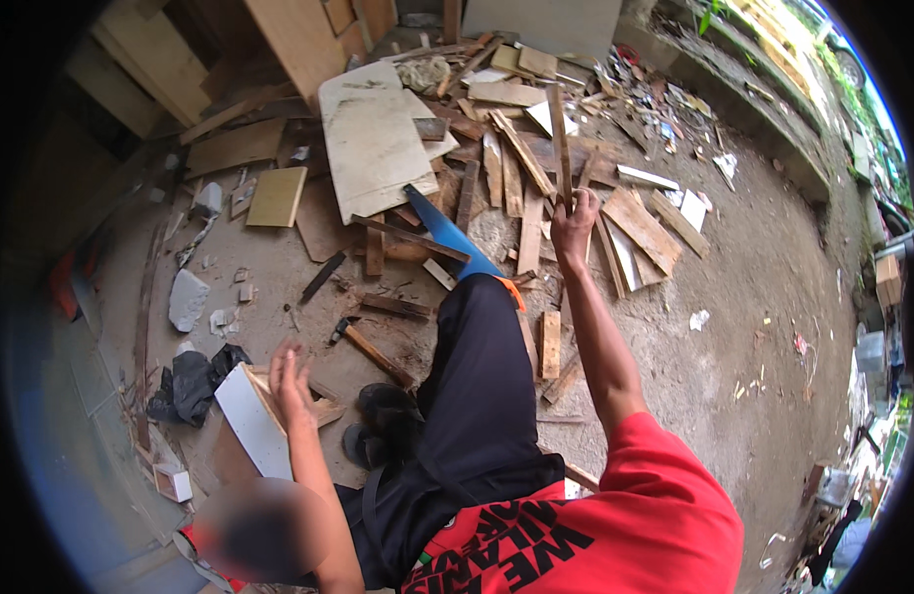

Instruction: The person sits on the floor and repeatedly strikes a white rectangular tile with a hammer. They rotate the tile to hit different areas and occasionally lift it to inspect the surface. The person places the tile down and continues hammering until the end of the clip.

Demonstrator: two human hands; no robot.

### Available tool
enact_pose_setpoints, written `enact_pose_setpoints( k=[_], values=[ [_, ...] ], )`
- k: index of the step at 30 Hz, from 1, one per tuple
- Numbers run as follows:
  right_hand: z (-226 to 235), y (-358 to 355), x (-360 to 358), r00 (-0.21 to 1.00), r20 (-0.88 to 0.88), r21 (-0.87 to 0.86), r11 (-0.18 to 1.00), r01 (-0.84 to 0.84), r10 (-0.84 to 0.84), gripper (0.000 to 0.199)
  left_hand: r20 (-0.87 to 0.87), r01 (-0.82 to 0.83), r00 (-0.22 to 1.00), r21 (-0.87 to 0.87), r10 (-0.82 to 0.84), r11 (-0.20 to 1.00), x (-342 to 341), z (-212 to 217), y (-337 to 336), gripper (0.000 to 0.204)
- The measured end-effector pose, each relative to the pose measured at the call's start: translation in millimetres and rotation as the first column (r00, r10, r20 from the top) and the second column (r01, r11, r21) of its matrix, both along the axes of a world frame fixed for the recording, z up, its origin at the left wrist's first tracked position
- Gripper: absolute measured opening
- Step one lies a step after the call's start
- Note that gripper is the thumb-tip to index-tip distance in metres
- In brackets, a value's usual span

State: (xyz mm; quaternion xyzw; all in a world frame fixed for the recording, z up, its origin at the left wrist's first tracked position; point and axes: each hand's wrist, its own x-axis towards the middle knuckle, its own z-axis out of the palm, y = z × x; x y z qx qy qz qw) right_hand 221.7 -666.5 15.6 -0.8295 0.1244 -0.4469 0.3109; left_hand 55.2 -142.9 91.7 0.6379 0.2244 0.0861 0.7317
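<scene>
My right hand [574,226] grips a long, narrow wood strip [560,129], held up over a heap of scrap wood. My left hand [291,383] is raised with its fingers stretched out and slightly blurred. Beneath and beside it is a white-faced wooden box-like piece [253,421]; whether the hand touches it I cannot tell. A claw hammer [374,353] with a wooden handle lies on the ground between my hands. By my knee rests a handsaw with a blue blade [452,238] and an orange handle [514,293], partly hidden by my trouser leg.
Loose boards and offcuts [531,223] cover the ground ahead, with a large pale panel [373,139] among them. Left are a black plastic bag [192,384] and a concrete lump [188,301]. A low concrete ledge [744,124] runs along the far right, with litter nearby.
</scene>
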Motion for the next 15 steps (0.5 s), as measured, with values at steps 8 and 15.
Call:
enact_pose_setpoints(
  k=[8,15],
  values=[
    [155.4,240.6,-74.0,0.628,-0.156,-0.177,0.604,-0.777,0.762,0.04,0.254,0.254,0.952,-0.332,-0.173,0.909,8.2,30.4,-85.3,0.08],
    [150.1,365.6,-170.9,0.057,-0.461,-0.134,-0.006,-0.991,0.886,0.058,0.195,-0.25,0.865,-0.632,0.462,0.734,-45.1,20.6,19.7,0.074]
  ],
)
